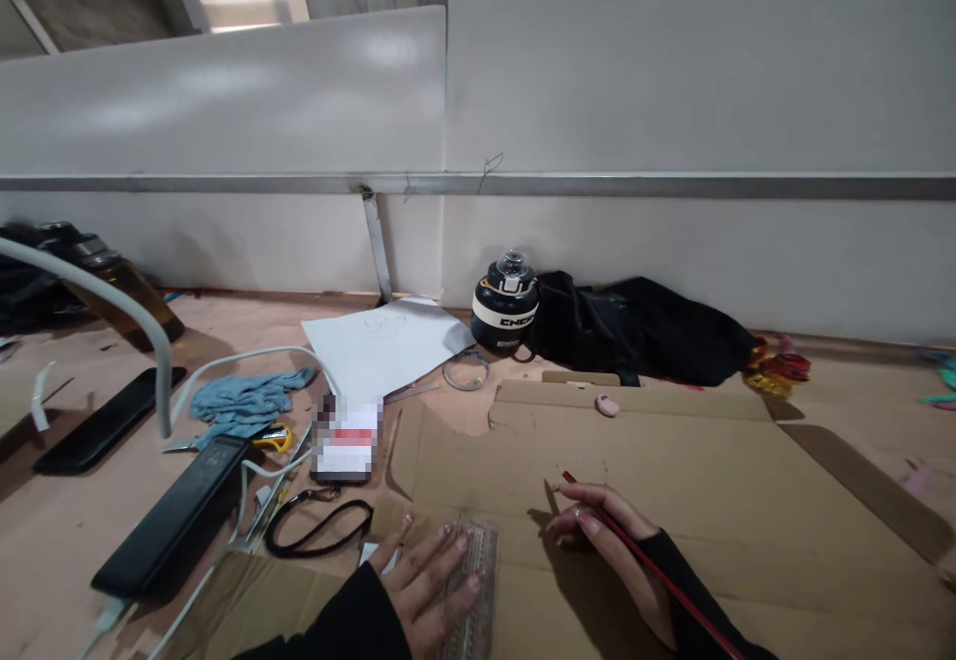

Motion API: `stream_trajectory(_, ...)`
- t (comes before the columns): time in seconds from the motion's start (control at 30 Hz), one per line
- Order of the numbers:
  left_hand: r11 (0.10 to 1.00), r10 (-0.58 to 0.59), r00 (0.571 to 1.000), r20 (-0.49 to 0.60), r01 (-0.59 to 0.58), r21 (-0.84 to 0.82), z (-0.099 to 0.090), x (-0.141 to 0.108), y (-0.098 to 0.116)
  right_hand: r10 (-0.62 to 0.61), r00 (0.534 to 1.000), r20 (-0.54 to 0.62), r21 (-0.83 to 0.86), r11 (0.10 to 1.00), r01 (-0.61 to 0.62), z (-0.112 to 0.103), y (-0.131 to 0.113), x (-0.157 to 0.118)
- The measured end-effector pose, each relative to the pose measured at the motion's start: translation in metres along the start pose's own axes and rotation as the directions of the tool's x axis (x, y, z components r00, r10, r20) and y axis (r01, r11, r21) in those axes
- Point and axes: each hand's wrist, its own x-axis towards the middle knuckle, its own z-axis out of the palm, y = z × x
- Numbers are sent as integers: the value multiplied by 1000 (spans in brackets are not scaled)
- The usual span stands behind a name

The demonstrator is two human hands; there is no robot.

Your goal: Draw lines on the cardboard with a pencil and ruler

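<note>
My left hand [429, 575] lies flat with its fingers spread, pressing on a clear plastic ruler [485, 570] near the front edge of the view. Under the ruler is a large flattened sheet of brown cardboard [709, 481]. Above the cardboard, to the right of the ruler, my right hand [604, 531] is closed around a slim red pencil [646, 562], whose long shaft runs back along the forearm. A few small faint marks show on the cardboard beyond my right hand. Farther back on the sheet rests a small pinkish eraser [607, 405].
Left of the cardboard are a phone [348, 446], a black strap [321, 531], a black power bank [175, 516] with a white cable, yellow-handled scissors [275, 437] and a blue cloth [250, 396]. White paper [388, 346], a black bottle [506, 307] and black fabric [649, 327] lie behind.
</note>
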Motion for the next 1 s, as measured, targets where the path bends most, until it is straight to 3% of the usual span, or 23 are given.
stream_trajectory(0.1,991,-114,992,-59,118,62,1,-6,-6,35,998,49,25,999,-36,-3,-2,2)
stream_trajectory(0.2,979,-176,977,-120,186,84,5,-7,-13,-8,1000,30,-32,999,9,-4,-4,3)
stream_trajectory(0.33,989,-137,990,-33,138,49,11,-8,-25,43,999,-8,-10,999,-43,-1,-5,4)
stream_trajectory(0.5,995,-73,991,111,65,73,5,-7,-30,65,994,82,-72,996,-59,13,-7,4)
stream_trajectory(0.63,987,-136,987,85,127,98,2,-3,-24,51,990,133,-54,998,-44,31,-10,4)
stream_trajectory(0.87,999,37,992,122,-40,26,-1,-1,-34,-17,992,128,-79,997,27,50,-14,7)
stream_trajectory(1.0,999,39,994,100,-41,18,-3,1,-34,-74,987,144,-225,969,105,52,-10,6)
